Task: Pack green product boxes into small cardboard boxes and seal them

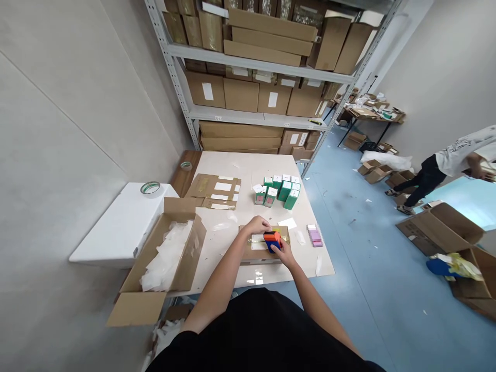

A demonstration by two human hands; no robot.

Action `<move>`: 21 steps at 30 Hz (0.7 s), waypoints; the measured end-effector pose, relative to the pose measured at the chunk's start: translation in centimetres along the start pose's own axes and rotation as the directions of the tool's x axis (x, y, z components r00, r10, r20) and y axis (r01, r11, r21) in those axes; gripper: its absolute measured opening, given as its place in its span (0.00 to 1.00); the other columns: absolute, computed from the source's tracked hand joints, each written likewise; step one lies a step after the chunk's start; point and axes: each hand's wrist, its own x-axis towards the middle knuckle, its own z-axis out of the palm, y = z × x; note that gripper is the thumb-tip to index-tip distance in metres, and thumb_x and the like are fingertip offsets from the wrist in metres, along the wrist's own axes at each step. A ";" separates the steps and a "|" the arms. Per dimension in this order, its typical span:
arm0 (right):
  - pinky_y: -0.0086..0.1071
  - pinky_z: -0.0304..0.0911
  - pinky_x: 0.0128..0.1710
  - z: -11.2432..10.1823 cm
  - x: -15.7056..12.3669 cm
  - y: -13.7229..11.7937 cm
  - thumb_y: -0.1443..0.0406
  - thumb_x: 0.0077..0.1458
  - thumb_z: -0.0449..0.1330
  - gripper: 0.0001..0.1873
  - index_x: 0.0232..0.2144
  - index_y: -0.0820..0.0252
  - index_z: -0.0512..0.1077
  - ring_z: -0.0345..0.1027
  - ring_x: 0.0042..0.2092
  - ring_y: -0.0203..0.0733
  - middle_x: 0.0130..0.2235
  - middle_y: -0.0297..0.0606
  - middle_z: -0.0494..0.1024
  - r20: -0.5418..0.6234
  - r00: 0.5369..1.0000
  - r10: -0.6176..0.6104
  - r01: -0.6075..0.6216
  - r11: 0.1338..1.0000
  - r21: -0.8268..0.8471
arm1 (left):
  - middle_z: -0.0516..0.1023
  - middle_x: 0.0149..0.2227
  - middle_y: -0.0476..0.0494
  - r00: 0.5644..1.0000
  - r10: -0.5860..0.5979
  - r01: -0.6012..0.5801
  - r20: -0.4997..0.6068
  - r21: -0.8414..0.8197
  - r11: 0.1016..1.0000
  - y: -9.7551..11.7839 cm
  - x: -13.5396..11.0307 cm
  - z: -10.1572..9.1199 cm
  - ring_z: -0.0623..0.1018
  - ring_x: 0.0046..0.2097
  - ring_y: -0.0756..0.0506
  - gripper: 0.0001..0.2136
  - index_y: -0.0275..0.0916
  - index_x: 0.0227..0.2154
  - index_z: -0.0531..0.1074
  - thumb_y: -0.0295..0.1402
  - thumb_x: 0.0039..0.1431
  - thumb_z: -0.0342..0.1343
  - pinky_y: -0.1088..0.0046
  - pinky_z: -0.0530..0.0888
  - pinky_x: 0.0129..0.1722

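Near the front edge of a white table, with a strip of tabletop between, lies a taped cardboard box; green cartons stand beyond it and a purple stack sits by the right edge. Shelving rises behind, blue floor extending rightward. Over the box, the right hand is clasped around a blocky orange-and-blue device; the left hand bends beside its top, its grip impossible to tell.

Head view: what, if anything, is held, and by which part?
The right hand holds the orange and blue object by its blue lower part; whether the left hand grips it cannot be told.
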 end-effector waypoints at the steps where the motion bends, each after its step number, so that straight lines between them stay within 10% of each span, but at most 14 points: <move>1: 0.44 0.69 0.47 0.1 0.0 -0.1 0.46 0.56 0.64 0.28 0.51 0.56 0.75 0.73 0.44 0.52 0.42 0.41 0.81 -0.021 1.000 0.011 -0.011 1.000 -0.021 | 0.86 0.33 0.45 1.000 -0.004 0.004 -0.016 -0.012 1.000 -0.1 -0.1 0.2 0.80 0.38 0.43 0.14 0.38 0.32 0.86 0.42 0.45 0.68 0.72 0.72 0.38; 11: 0.37 0.66 0.39 -3.2 1.8 -2.7 0.42 0.58 0.61 0.25 0.38 0.56 0.76 0.72 0.37 0.48 0.35 0.39 0.80 0.004 1.000 0.024 -0.024 0.999 -0.028 | 0.86 0.34 0.42 0.919 -0.058 -0.002 -0.391 -0.151 0.988 -1.0 -2.2 1.1 0.82 0.40 0.43 0.11 0.38 0.32 0.85 0.40 0.54 0.64 0.71 0.76 0.42; 21: 0.38 0.66 0.44 -4.8 6.0 -8.0 0.43 0.60 0.61 0.25 0.45 0.55 0.81 0.74 0.42 0.50 0.41 0.40 0.84 0.337 0.935 -0.114 0.164 0.979 -0.125 | 0.86 0.34 0.42 0.764 -0.221 0.017 -0.606 -0.323 0.946 -2.1 -6.0 1.5 0.82 0.38 0.44 0.10 0.37 0.31 0.84 0.37 0.55 0.61 0.70 0.76 0.41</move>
